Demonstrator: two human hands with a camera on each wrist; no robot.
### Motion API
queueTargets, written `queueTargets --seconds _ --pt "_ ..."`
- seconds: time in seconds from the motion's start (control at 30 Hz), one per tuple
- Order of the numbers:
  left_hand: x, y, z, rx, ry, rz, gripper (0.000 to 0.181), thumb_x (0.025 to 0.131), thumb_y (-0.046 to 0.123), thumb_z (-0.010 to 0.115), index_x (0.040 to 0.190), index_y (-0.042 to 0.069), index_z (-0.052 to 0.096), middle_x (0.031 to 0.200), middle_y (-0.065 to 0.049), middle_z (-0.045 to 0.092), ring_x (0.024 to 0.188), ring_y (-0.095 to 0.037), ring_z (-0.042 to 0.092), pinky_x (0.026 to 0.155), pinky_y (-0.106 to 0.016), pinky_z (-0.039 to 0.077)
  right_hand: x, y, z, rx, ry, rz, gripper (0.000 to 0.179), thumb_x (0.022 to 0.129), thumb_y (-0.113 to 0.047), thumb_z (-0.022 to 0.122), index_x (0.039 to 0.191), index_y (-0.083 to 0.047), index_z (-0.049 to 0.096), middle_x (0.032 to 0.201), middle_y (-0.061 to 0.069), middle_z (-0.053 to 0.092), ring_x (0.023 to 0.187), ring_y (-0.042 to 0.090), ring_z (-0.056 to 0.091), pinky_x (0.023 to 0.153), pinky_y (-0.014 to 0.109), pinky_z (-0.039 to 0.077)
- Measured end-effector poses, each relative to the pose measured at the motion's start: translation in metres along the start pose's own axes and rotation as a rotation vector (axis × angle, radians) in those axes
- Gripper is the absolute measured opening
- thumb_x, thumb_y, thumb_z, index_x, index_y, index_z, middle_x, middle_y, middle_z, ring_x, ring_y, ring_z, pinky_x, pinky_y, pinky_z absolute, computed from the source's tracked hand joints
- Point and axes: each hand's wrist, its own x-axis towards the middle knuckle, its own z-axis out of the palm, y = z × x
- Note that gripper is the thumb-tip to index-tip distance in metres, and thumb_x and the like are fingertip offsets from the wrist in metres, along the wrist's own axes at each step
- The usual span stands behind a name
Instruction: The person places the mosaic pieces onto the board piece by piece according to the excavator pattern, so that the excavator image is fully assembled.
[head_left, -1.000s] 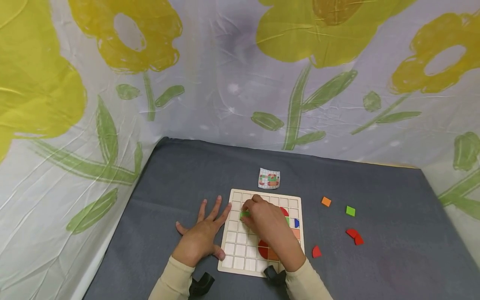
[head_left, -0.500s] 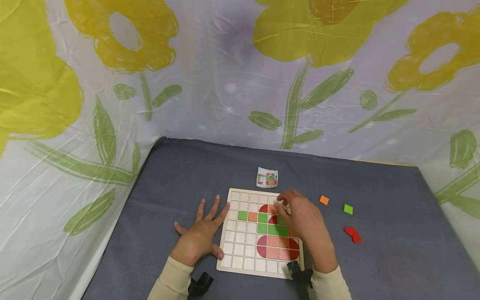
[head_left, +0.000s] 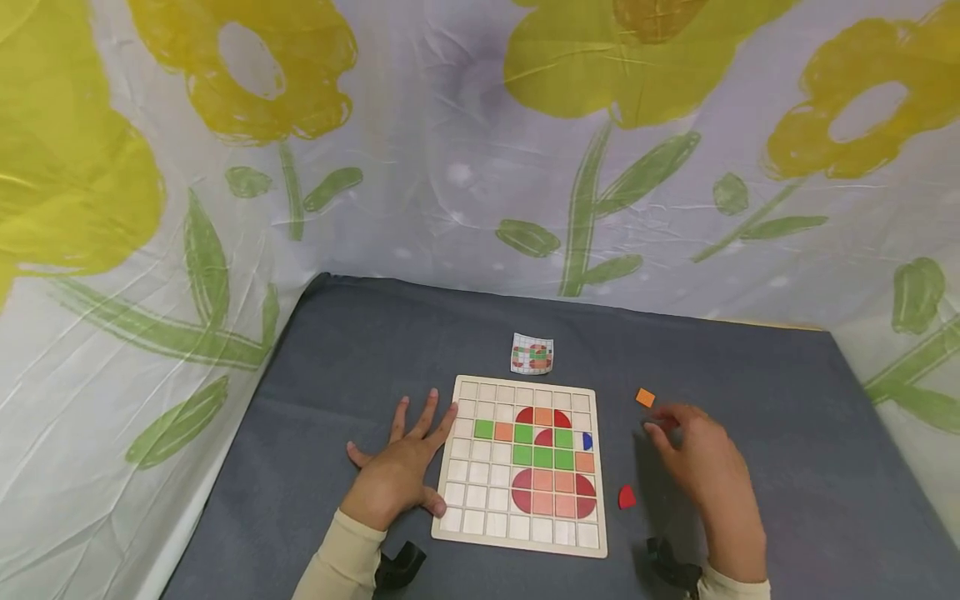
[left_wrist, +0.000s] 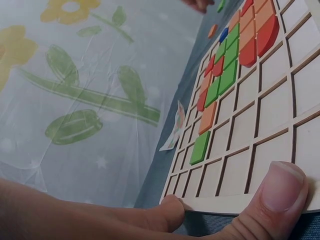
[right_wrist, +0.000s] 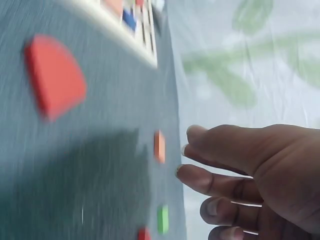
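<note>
Fingers spread, my left hand (head_left: 397,479) rests on the dark cloth, its thumb and a fingertip touching the left edge of a wooden grid board (head_left: 517,545). Green, orange and red tiles fill cells on the board, with a blue half-round piece (head_left: 587,441) near its right side. Over the cloth to the right, my right hand (head_left: 705,462) holds nothing, fingers loosely bent. Nearest its fingertips lies an orange square tile (head_left: 645,397). A green square tile (right_wrist: 162,219) and part of a red piece (right_wrist: 144,234) show in the right wrist view; my hand hides them in the head view.
A red quarter-round tile (head_left: 626,497) lies just right of the board. Behind the board is a small printed pattern card (head_left: 532,354). A white curtain (head_left: 435,167) with yellow flowers hangs behind the table's dark cloth (head_left: 405,333).
My right hand has moved from the green tile at the board's left, across the board, to the loose pieces on the right. My left hand has stayed at the board's edge.
</note>
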Motion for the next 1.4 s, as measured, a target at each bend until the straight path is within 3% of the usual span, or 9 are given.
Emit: queueTargets --seconds 0.13,0.2,0.47,0.67,0.77,0.93,1.1,1.23,1.4 --pt "0.001 -0.001 0.001 -0.005 0.005 -0.002 0.155 0.044 0.043 0.102 0.167 0.048 0.009 0.176 0.014 -0.011 0.162 -0.035 -0.017 0.085 -0.1 -0.005 -0.008 0.024 -0.007 -0.029 -0.019 0.046 0.031 0.101 -0.023 0.074 0.125 -0.004 0.072 0.113 0.018 0.068 0.095 0.036 0.07 0.078 0.059 0.055" --pt "0.001 -0.002 0.001 -0.008 0.008 -0.003 0.155 0.043 0.043 0.102 0.167 0.048 0.009 0.175 0.015 -0.011 0.162 -0.035 -0.017 0.085 -0.1 -0.005 -0.01 0.033 -0.01 -0.037 -0.039 0.08 0.032 0.101 -0.021 0.073 0.126 -0.002 0.071 0.116 0.02 0.067 0.104 0.042 0.068 0.084 0.063 0.054" --pt "0.0 -0.004 0.001 -0.012 0.018 0.005 0.155 0.044 0.044 0.102 0.167 0.048 0.007 0.175 0.014 -0.011 0.162 -0.036 -0.016 0.084 -0.1 -0.006 -0.015 0.055 -0.017 -0.057 -0.15 0.196 0.037 0.1 -0.022 0.074 0.129 0.0 0.068 0.124 0.026 0.062 0.114 0.048 0.06 0.092 0.067 0.049" --pt "-0.001 -0.005 0.001 -0.002 0.006 0.0 0.155 0.046 0.045 0.101 0.167 0.049 0.006 0.176 0.014 -0.011 0.163 -0.036 -0.014 0.083 -0.101 -0.005 -0.019 0.06 -0.011 -0.057 -0.111 0.131 0.039 0.097 -0.025 0.079 0.124 0.001 0.072 0.119 0.026 0.065 0.114 0.05 0.06 0.094 0.069 0.048" --pt "-0.002 -0.002 -0.002 -0.006 -0.008 -0.001 0.154 0.047 0.045 0.101 0.167 0.049 0.006 0.176 0.014 -0.011 0.163 -0.036 -0.014 0.084 -0.1 -0.005 -0.019 0.059 -0.009 -0.051 -0.111 0.141 0.041 0.096 -0.026 0.08 0.125 0.002 0.071 0.121 0.026 0.065 0.117 0.051 0.059 0.097 0.07 0.046" --pt "-0.015 0.012 -0.018 -0.017 -0.022 0.009 0.149 0.051 0.041 0.101 0.169 0.044 0.011 0.178 0.011 -0.008 0.163 -0.037 -0.012 0.084 -0.101 -0.003 -0.017 0.056 -0.006 -0.051 -0.119 0.154 0.038 0.097 -0.025 0.079 0.124 0.001 0.071 0.118 0.023 0.063 0.114 0.049 0.061 0.094 0.069 0.047" --pt "-0.023 0.022 -0.03 -0.03 -0.014 0.016 0.144 0.052 0.036 0.101 0.171 0.035 0.02 0.179 0.004 0.001 0.163 -0.041 -0.005 0.086 -0.101 0.001 -0.016 0.051 -0.002 -0.048 -0.123 0.175 0.032 0.098 -0.024 0.078 0.12 -0.002 0.072 0.109 0.017 0.062 0.102 0.038 0.063 0.087 0.063 0.051" --pt "-0.019 0.017 -0.023 -0.03 -0.007 0.022 0.148 0.049 0.038 0.101 0.171 0.039 0.016 0.179 0.007 -0.004 0.163 -0.04 -0.007 0.085 -0.101 -0.002 -0.013 0.046 0.0 -0.046 -0.141 0.197 0.031 0.097 -0.022 0.079 0.12 -0.002 0.072 0.109 0.017 0.063 0.101 0.036 0.063 0.084 0.06 0.052" --pt "-0.015 0.012 -0.017 -0.012 0.013 0.028 0.151 0.048 0.043 0.1 0.17 0.043 0.012 0.178 0.011 -0.007 0.163 -0.038 -0.01 0.083 -0.101 -0.003 -0.011 0.039 0.002 -0.057 -0.068 0.102 0.03 0.094 -0.018 0.08 0.116 0.001 0.073 0.107 0.017 0.068 0.095 0.034 0.065 0.08 0.058 0.054"
